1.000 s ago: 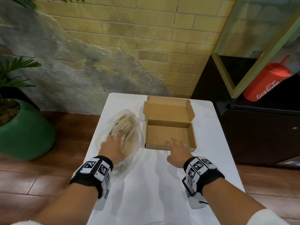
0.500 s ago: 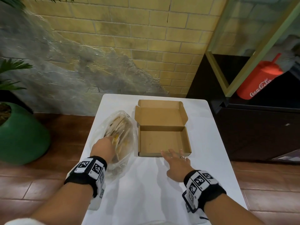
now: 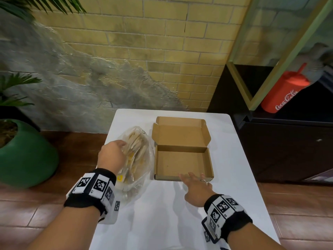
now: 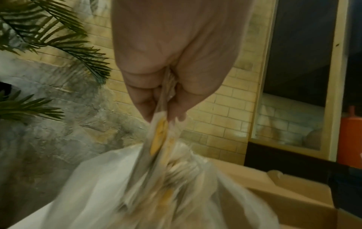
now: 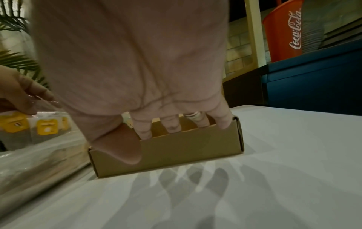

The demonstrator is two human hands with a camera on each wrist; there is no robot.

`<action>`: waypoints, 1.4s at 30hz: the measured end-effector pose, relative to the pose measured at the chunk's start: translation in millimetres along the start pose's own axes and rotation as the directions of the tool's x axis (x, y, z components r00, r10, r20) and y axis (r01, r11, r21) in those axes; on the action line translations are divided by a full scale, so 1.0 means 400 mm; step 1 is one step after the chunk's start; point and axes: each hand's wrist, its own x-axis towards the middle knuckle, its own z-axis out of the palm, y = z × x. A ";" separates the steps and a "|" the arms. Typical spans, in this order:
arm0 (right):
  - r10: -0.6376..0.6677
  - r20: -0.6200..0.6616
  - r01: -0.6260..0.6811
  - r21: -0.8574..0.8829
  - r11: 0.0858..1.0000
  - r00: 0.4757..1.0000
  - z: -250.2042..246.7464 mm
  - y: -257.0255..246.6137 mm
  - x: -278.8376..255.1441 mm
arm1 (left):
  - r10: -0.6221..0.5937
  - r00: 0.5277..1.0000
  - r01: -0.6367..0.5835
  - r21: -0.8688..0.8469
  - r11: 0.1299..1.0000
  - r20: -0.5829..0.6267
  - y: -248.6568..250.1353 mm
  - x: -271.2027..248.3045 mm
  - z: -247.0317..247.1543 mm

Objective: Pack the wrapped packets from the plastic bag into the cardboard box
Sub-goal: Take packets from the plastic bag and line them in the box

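Observation:
A clear plastic bag (image 3: 142, 159) full of wrapped packets (image 3: 134, 143) with yellow labels lies on the left of the white table (image 3: 162, 222). My left hand (image 3: 122, 147) is at the bag. In the left wrist view its fingers and thumb (image 4: 166, 114) pinch a bunch of packets (image 4: 158, 139); I cannot tell whether plastic lies between. An open, empty cardboard box (image 3: 178, 163) stands right of the bag with its lid folded back. My right hand (image 3: 195, 179) holds the box's near wall (image 5: 195, 148), fingers over the rim and thumb outside.
A green plant pot (image 3: 23, 154) stands on the floor to the left. A black cabinet (image 3: 288, 150) with a red Coca-Cola cup (image 3: 282, 92) is close on the right. A brick wall lies behind the table. Bare table top lies in front of the box.
My left hand went from lying on the bag to gripping packets at it. My right hand stays at the box's near wall. The head view has pulled back.

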 end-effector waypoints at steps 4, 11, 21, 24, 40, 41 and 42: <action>-0.038 -0.068 0.044 0.095 0.994 0.997 -0.036 -0.001 -0.006 | 0.077 0.997 -0.077 -0.112 0.991 -0.003 0.056 0.006 -0.022; -0.158 -0.385 0.373 0.588 0.717 0.909 -0.161 -0.049 -0.046 | 0.265 0.960 -0.202 -0.444 0.873 0.085 0.144 0.000 -0.023; -0.207 -0.437 0.482 0.820 0.308 0.876 -0.222 -0.044 -0.022 | 0.481 0.837 -0.195 -0.680 0.707 0.261 0.237 -0.062 -0.016; -0.175 -0.480 0.510 0.815 0.274 0.860 -0.213 -0.033 -0.028 | 0.436 0.869 -0.167 -0.690 0.704 0.234 0.232 -0.055 -0.006; -0.250 -0.454 0.516 0.706 0.485 0.856 -0.190 -0.035 -0.019 | 0.401 0.875 -0.135 -0.659 0.740 0.271 0.229 -0.043 0.054; -0.232 -0.467 0.517 0.699 0.494 0.854 -0.188 -0.038 -0.014 | 0.386 0.885 -0.120 -0.672 0.731 0.262 0.228 -0.044 0.054; -0.197 -0.484 0.513 0.701 0.495 0.852 -0.186 -0.036 -0.008 | 0.355 0.903 -0.097 -0.690 0.717 0.243 0.223 -0.043 0.052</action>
